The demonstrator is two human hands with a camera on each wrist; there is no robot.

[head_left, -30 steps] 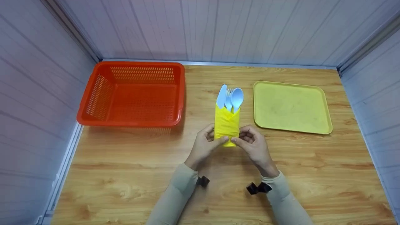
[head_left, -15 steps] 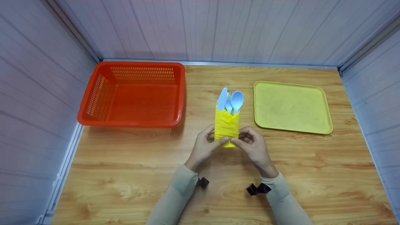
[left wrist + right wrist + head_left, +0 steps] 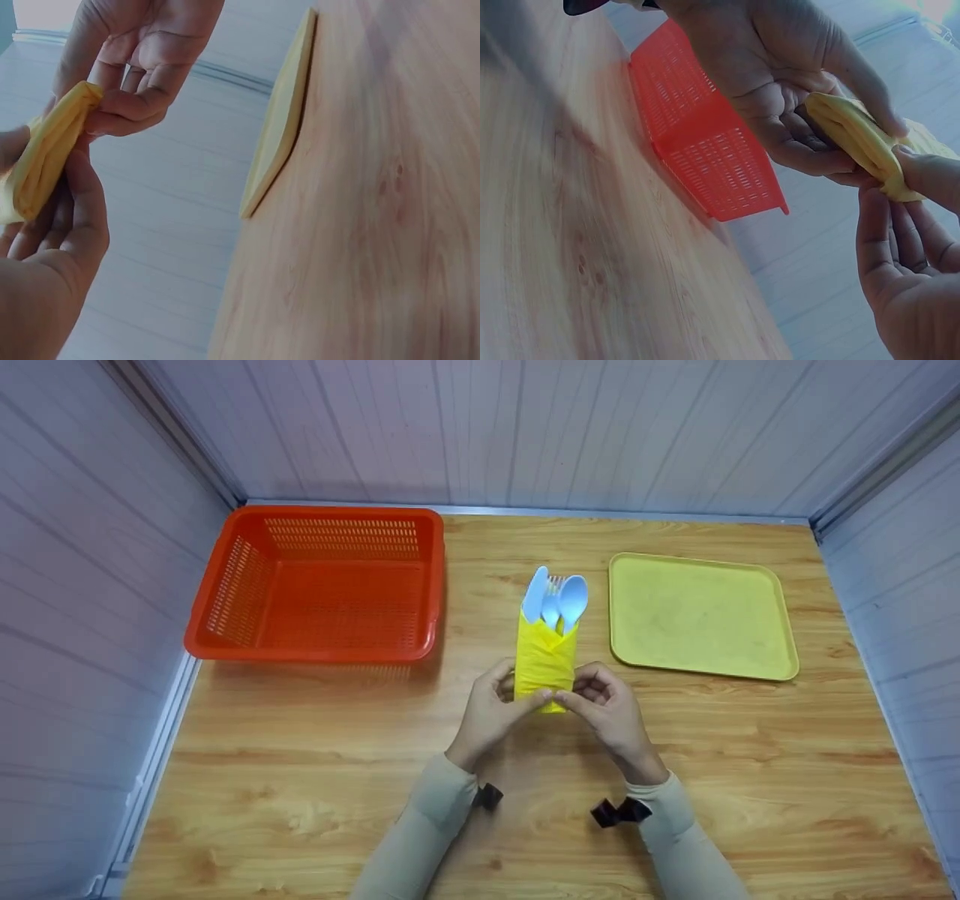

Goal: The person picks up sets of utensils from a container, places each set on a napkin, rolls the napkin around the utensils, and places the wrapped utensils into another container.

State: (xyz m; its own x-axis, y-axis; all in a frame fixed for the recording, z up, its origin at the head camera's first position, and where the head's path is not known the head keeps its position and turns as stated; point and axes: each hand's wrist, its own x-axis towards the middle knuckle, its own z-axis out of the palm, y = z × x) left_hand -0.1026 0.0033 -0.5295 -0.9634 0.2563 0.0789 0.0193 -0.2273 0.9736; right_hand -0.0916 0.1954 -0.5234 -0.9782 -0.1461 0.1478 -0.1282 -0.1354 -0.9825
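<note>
A folded yellow napkin (image 3: 546,660) forms a pouch, held up off the table in both hands. Out of its top stick a light blue knife (image 3: 535,594), a fork (image 3: 551,607) and a spoon (image 3: 573,598), side by side. My left hand (image 3: 489,712) pinches the pouch's lower left side, thumb in front and fingers behind. On the lower right, my right hand (image 3: 609,716) pinches it the same way, the two thumb tips close together. From below, the left wrist view shows the napkin's folded bottom end (image 3: 49,154); the cutlery is hidden there.
A red perforated plastic basket (image 3: 315,656) stands at the back left of the wooden table (image 3: 300,780). At the right lies a flat yellow tray (image 3: 697,619). Pale panel walls (image 3: 480,435) enclose the back and both sides.
The pouch has tipped slightly, its cutlery end dipping and then rising a little and shifting slightly right. Both hands keep the same hold at its lower end.
</note>
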